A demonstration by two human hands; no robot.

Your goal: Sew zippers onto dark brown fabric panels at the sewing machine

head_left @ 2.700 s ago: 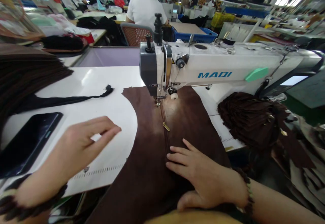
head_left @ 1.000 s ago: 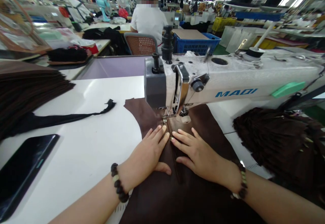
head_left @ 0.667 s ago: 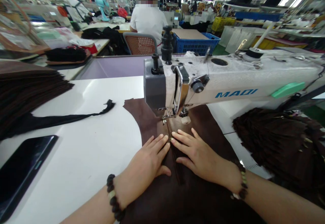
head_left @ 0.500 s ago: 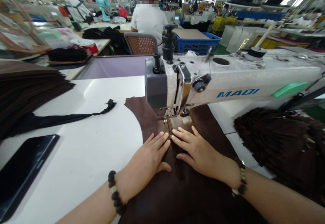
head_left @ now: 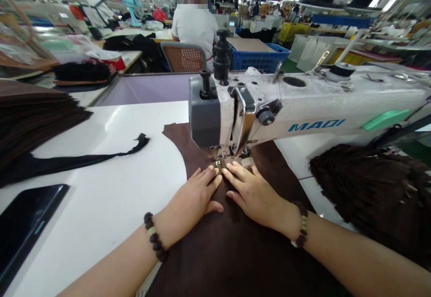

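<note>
A dark brown fabric panel (head_left: 215, 256) lies under the head of a white sewing machine (head_left: 256, 95), with a brown zipper (head_left: 231, 208) running down it from the presser foot (head_left: 218, 164). My left hand (head_left: 194, 200) rests flat on the panel to the left of the zipper, fingers stretched toward the foot. On the other side my right hand (head_left: 257, 194) lies flat too, its fingertips beside the zipper just in front of the foot. Both hands are open and press on the cloth. The needle tip is too small to make out.
A phone (head_left: 30, 225) lies at the left on the white table (head_left: 117, 207), near a black cloth strip (head_left: 90, 159) and a stack of brown pieces (head_left: 37, 122). More brown pieces (head_left: 373, 194) are heaped at the right. A person in white (head_left: 195, 30) sits ahead.
Both hands and the brown panel have slid forward toward the presser foot, the fingertips now closer to it. The camera view has shifted slightly.
</note>
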